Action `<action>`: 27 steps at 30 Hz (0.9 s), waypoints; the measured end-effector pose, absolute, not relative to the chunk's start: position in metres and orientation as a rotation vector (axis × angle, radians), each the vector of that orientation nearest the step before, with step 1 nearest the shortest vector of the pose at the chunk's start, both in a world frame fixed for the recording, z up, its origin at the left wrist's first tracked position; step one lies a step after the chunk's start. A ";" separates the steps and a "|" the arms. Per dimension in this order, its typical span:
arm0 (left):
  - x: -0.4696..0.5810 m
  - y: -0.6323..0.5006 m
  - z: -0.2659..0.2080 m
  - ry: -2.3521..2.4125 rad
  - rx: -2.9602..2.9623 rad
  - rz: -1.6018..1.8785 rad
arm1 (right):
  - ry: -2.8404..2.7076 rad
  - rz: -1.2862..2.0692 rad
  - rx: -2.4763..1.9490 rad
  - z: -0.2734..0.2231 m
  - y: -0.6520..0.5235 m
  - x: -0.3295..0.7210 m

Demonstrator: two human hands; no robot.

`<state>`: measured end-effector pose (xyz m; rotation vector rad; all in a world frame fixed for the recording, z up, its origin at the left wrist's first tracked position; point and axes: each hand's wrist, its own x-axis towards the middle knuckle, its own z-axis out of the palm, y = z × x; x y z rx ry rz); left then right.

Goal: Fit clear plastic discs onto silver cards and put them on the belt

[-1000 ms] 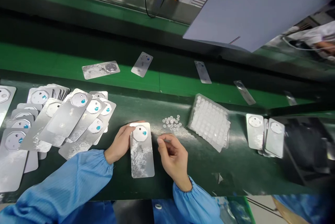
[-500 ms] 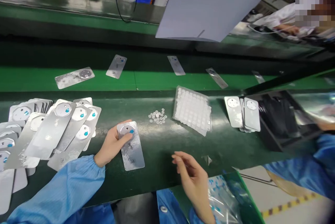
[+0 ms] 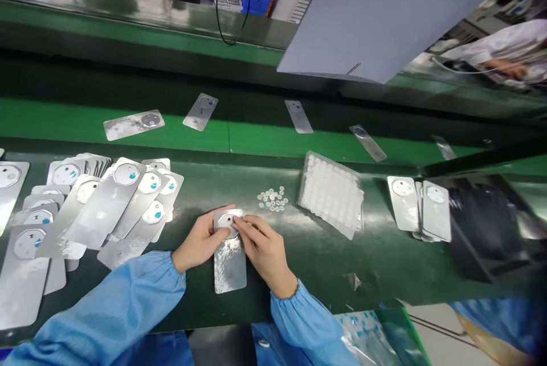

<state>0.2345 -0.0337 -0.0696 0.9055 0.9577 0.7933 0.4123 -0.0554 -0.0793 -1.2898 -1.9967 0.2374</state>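
Observation:
My left hand point(image 3: 203, 243) holds a silver phone back cover point(image 3: 229, 272) over the bench, its thumb lying on the round camera area. My right hand point(image 3: 267, 249) is at the right edge of that camera area, thumb and fingertips pinched together. Its fingers hide the spot, so whatever is between them cannot be made out. On the left lies a spread pile of similar back covers point(image 3: 96, 212), several with blue stickers on their camera rings. Small clear round pieces point(image 3: 272, 199) are scattered just beyond my hands.
A clear tray of white pieces point(image 3: 331, 192) stands right of centre. More covers point(image 3: 436, 212) lie by a black bin point(image 3: 482, 229) at the right. Spaced covers point(image 3: 200, 111) rest on the green belt point(image 3: 252, 138). A grey panel point(image 3: 342, 24) hangs above. Another person's arm point(image 3: 504, 66) shows far right.
My right hand has come up and left from the bench's front to the cover's camera area and closed there. The blue sticker seen on this cover before is now covered. The view has shifted slightly.

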 end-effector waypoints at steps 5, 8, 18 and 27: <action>0.234 -0.033 -0.069 0.958 0.884 0.786 | -1.884 0.424 -1.333 -0.076 -0.052 0.408; 0.234 -0.032 -0.069 0.944 0.861 0.819 | -1.721 0.593 -1.389 -0.070 -0.051 0.413; 0.236 -0.033 -0.064 0.806 0.939 0.744 | -1.057 0.842 -1.595 -0.071 -0.097 0.454; 0.234 -0.031 -0.064 0.903 0.964 0.729 | -0.787 0.739 -1.703 -0.062 -0.140 0.559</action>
